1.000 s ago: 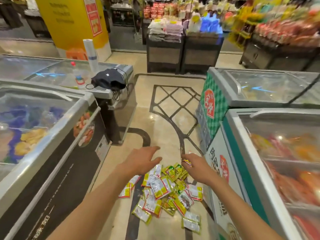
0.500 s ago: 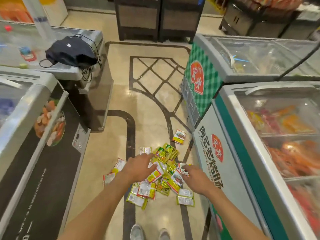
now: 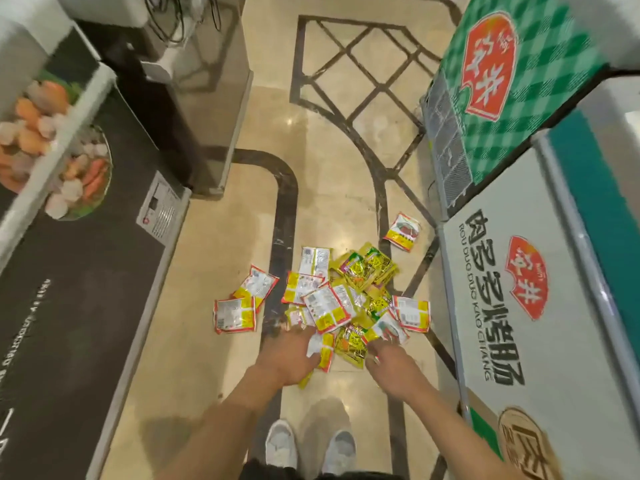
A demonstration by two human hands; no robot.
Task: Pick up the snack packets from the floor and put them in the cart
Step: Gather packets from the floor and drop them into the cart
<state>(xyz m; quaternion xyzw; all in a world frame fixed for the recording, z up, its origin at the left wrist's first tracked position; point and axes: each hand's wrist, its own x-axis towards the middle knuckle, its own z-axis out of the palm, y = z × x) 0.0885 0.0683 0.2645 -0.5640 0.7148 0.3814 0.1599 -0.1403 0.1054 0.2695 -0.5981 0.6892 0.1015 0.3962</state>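
Several snack packets [image 3: 329,306], yellow, red and white, lie heaped on the beige floor right in front of my feet. Two more packets [image 3: 242,303] lie just left of the heap, and a lone packet [image 3: 402,232] lies further off to the right. My left hand [image 3: 289,356] is down at the heap's near edge, gripping packets; a yellow corner sticks out under the palm. At the heap's near right corner my right hand [image 3: 391,362] has its blurred fingers on a packet, so its hold is unclear. No cart is in view.
A black chest freezer [image 3: 79,289] walls the aisle on the left. A white freezer [image 3: 519,306] and a green chequered one [image 3: 526,84] close it on the right. My white shoes [image 3: 280,445] stand just behind the heap.
I have bent down and the camera has tilted to the floor. Both hands dropped from above the heap onto its near edge, and the left hand has closed on packets.
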